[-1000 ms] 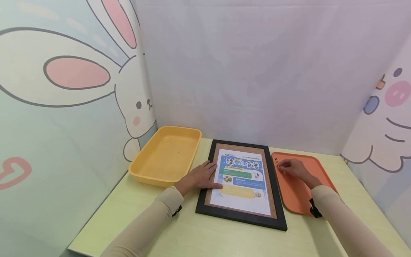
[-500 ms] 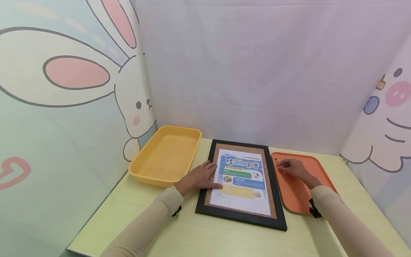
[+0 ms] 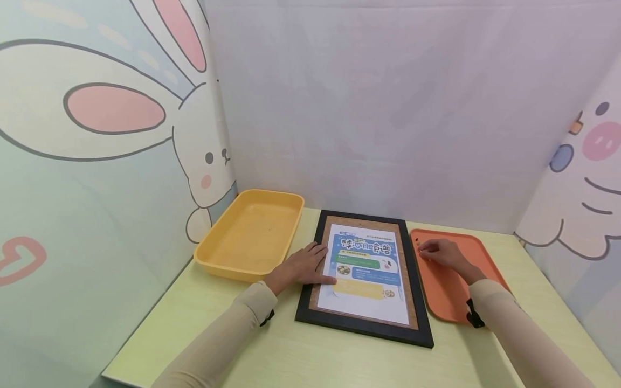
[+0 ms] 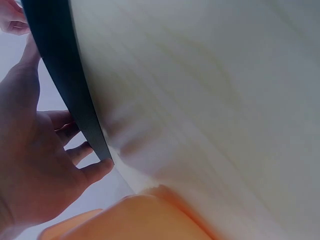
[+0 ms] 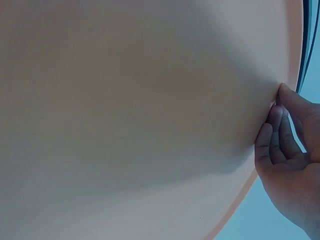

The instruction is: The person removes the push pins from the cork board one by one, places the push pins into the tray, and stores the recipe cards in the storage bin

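Observation:
My left hand (image 3: 305, 265) rests on the left side of a black-framed cork board (image 3: 365, 336), fingers spread, its thumb over a printed sheet (image 3: 367, 308) lying on the cork. The left wrist view shows the fingertips along the outer edge of the black frame (image 4: 65, 65). My right hand (image 3: 442, 253) is over the left part of an orange tray (image 3: 477, 245), fingers bent and thumb close to the fingertips, which reach down to the tray surface. Tiny dark and yellowish pieces (image 3: 417, 241) lie just beyond those fingertips. I cannot tell whether something small sits between the fingers.
A deep yellow tray (image 3: 252, 234) stands to the left of the board, close to my left hand. Behind the pale table (image 3: 271, 350) hangs a light curtain (image 3: 368, 108). Side panels with cartoon animals (image 3: 204, 167) border the table left and right.

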### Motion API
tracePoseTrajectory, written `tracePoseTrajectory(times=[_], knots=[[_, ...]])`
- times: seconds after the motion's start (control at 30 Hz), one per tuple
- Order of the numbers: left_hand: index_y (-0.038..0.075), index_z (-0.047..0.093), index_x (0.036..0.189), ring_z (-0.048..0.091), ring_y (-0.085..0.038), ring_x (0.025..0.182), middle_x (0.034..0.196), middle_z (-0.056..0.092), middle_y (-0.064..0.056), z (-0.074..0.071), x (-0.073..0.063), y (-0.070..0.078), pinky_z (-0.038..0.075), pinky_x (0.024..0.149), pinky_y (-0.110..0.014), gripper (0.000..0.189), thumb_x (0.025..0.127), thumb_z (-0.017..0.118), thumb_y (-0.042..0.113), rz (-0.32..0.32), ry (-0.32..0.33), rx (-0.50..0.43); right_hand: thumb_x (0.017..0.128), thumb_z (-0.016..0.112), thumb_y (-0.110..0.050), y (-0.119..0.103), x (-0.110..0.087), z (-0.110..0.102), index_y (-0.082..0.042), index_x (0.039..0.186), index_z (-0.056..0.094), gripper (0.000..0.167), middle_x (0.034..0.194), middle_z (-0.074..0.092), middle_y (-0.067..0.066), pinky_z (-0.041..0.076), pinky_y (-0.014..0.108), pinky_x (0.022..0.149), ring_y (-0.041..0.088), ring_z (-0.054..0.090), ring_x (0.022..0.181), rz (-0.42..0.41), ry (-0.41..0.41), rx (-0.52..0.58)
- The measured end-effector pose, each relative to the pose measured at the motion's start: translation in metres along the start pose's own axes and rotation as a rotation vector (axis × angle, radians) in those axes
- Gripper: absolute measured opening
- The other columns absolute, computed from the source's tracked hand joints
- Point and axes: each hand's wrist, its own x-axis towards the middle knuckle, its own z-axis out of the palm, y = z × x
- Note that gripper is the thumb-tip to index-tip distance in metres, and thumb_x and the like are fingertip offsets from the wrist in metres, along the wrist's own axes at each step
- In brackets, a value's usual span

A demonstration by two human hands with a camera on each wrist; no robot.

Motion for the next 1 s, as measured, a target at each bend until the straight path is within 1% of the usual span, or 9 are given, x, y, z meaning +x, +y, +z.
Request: tracePoseTrajectory(times=[0.13, 0.23, 0.47, 0.57, 0.73, 1.0], knots=[[0.014, 0.029, 0.165, 0.024, -0.03, 0.157, 0.171, 0.028, -0.004, 0.0013, -0.0002, 0.0001, 0.029, 0.124, -0.047, 0.113, 0.083, 0.052, 0.088, -0.001, 0.003, -0.005, 0.094, 0.076, -0.008, 0.0016, -0.0004, 0.0003, 0.004, 0.106, 0.075, 0.017, 0.1, 0.074, 0.021, 0.062, 0.043, 0.077, 0.031, 0.07, 0.086, -0.02, 0.002, 0.006], [0.014, 0.03, 0.165, 0.024, -0.03, 0.157, 0.171, 0.028, -0.004, 0.002, -0.0004, 0.0002, 0.029, 0.124, -0.048, 0.113, 0.083, 0.052, 0.088, 0.0, 0.003, -0.009, 0.094, 0.076, -0.007, 0.0023, -0.0011, 0.0007, 0.003, 0.105, 0.075, 0.016, 0.101, 0.074, 0.021, 0.063, 0.044, 0.078, 0.034, 0.071, 0.089, -0.016, 0.004, 0.014], [0.014, 0.03, 0.165, 0.024, -0.03, 0.157, 0.171, 0.028, -0.004, 0.0, -0.0021, 0.0013, 0.028, 0.124, -0.048, 0.112, 0.084, 0.053, 0.088, 0.0, 0.0, -0.021, 0.094, 0.076, -0.006, 0.0021, -0.0017, 0.0021, 0.003, 0.105, 0.075, 0.014, 0.101, 0.074, 0.022, 0.063, 0.045, 0.078, 0.034, 0.071, 0.089, -0.016, 0.014, 0.011], [0.013, 0.029, 0.165, 0.024, -0.03, 0.157, 0.171, 0.028, -0.004, -0.0002, -0.0021, 0.0015, 0.028, 0.124, -0.048, 0.112, 0.084, 0.053, 0.087, 0.0, 0.0, -0.024, 0.095, 0.075, -0.008, 0.0016, -0.0014, 0.003, 0.003, 0.106, 0.075, 0.016, 0.102, 0.074, 0.022, 0.062, 0.044, 0.077, 0.033, 0.07, 0.089, -0.006, 0.012, 0.017], [0.013, 0.029, 0.165, 0.023, -0.03, 0.157, 0.171, 0.027, -0.004, -0.0003, -0.0018, 0.0012, 0.028, 0.124, -0.048, 0.112, 0.084, 0.053, 0.087, -0.001, 0.001, -0.02, 0.095, 0.075, -0.01, 0.0018, -0.0014, 0.0021, 0.004, 0.107, 0.075, 0.018, 0.102, 0.074, 0.022, 0.063, 0.044, 0.076, 0.035, 0.072, 0.09, -0.027, 0.018, 0.012], [0.015, 0.029, 0.165, 0.022, -0.029, 0.158, 0.171, 0.027, -0.004, -0.0023, -0.0023, 0.0008, 0.028, 0.124, -0.048, 0.112, 0.084, 0.053, 0.087, -0.008, -0.009, -0.025, 0.096, 0.075, -0.013, -0.0054, -0.001, -0.001, 0.003, 0.108, 0.075, 0.021, 0.106, 0.074, 0.024, 0.061, 0.05, 0.084, 0.038, 0.071, 0.095, -0.011, 0.015, 0.004]])
